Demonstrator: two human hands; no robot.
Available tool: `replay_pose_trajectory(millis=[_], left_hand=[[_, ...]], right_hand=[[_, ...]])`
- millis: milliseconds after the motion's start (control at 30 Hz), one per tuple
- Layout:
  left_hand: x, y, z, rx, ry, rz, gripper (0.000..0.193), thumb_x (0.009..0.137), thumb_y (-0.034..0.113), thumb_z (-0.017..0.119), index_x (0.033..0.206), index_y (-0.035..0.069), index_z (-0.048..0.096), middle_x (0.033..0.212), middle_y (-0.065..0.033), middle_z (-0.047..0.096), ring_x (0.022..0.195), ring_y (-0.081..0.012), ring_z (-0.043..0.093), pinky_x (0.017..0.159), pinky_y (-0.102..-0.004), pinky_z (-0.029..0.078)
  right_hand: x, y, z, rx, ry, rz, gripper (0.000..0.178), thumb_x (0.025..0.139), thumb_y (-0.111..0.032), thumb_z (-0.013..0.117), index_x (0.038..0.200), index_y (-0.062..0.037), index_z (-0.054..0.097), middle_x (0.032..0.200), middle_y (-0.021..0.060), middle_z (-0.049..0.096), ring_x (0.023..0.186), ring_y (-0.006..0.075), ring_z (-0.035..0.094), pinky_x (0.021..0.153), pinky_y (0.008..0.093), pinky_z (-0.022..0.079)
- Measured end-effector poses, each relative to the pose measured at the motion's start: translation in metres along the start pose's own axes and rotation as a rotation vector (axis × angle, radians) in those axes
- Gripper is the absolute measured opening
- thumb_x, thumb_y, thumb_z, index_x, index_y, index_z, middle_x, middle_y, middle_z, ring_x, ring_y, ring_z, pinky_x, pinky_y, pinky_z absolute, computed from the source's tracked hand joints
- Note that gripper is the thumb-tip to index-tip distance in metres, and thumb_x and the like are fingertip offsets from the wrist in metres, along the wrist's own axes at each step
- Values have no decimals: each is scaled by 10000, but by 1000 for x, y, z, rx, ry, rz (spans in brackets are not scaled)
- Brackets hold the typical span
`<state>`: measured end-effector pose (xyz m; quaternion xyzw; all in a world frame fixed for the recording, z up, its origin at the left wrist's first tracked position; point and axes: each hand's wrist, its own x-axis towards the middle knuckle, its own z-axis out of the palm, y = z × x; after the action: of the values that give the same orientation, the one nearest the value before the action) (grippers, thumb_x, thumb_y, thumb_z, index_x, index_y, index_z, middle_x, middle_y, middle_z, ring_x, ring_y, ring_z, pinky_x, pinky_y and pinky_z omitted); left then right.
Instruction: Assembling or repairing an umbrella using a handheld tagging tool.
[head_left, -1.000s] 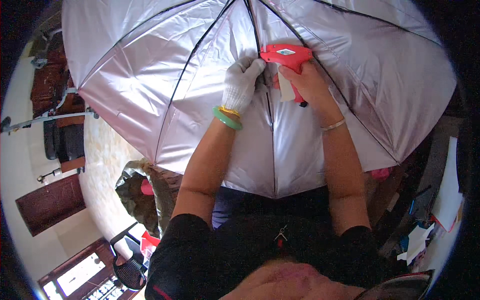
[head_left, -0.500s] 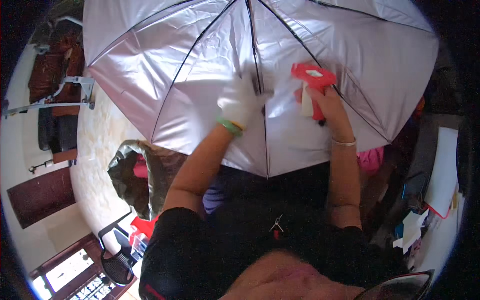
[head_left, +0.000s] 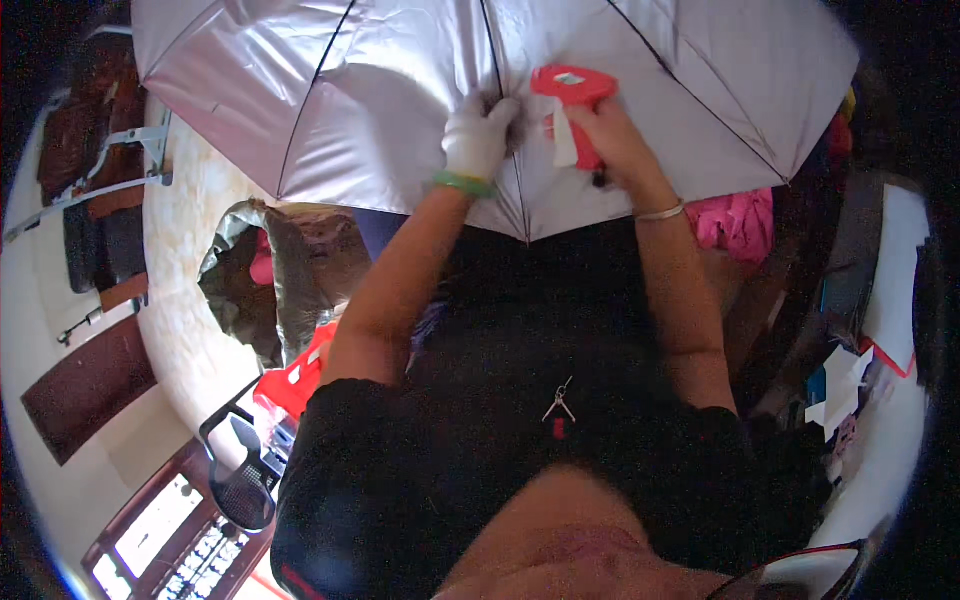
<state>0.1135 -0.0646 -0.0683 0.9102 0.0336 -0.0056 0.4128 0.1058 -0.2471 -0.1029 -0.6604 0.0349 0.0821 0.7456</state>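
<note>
Apparently mid-work: two hands, a red gun and a silver umbrella

Seen from above, an umbrella (head_left: 385, 130) lies open across the top of the view, its silver lining facing the wearer and its near edge just in front of the body. The white-gloved left hand (head_left: 476, 140) is at the middle rib (head_left: 519, 190), fingers drawn in; blur hides whether they pinch anything. To its right, the right hand (head_left: 617, 138) is wrapped firmly around the handle of a red gun (head_left: 578, 90) with a pale trigger (head_left: 565, 147). The gun's nose points left, near the glove but apart from it. (A green bangle (head_left: 464, 184) circles the left wrist.) Pink cloth (head_left: 737, 222) shows beyond the right forearm.

The step in hand looks like readying a spot along that rib, with the gun held close by. The next move, as I judge it, calls for a steady left hand, cloth kept flat, and the nose lined up clear of the gloved fingers.
</note>
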Motion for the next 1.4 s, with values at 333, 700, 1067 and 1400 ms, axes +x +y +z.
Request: replay_pose_trajectory(millis=[333,700,1067,1400], left_hand=[[-4,0,-21,-396,-305,-419,275,838,233,596,980,4,650,767,-34,649,641,-91,580,587,-229,462],[-9,17,-26,-428,-284,-375,380,870,292,557,1042,-42,615,859,-53,645,755,-108,570,689,-246,454],[-4,8,-29,-493,-332,-304,283,851,229,546,970,-18,620,695,-23,586,572,-75,514,530,-231,422],[-7,9,-28,-607,-323,-361,274,861,200,563,998,-35,596,729,-12,584,600,-69,506,542,-219,417]], right_hand=[[-28,6,34,-294,-4,127,315,878,-232,519,1090,0,550,918,108,643,754,177,622,679,287,486],[-34,-16,35,-197,21,152,261,863,-197,560,1012,15,587,847,99,662,764,183,642,712,315,487],[-27,-26,35,138,-66,361,300,879,-232,578,1045,18,576,801,117,664,661,188,658,573,305,528],[-28,-24,31,-70,-122,326,293,883,-238,576,1046,5,567,786,106,661,665,174,651,585,292,516]])
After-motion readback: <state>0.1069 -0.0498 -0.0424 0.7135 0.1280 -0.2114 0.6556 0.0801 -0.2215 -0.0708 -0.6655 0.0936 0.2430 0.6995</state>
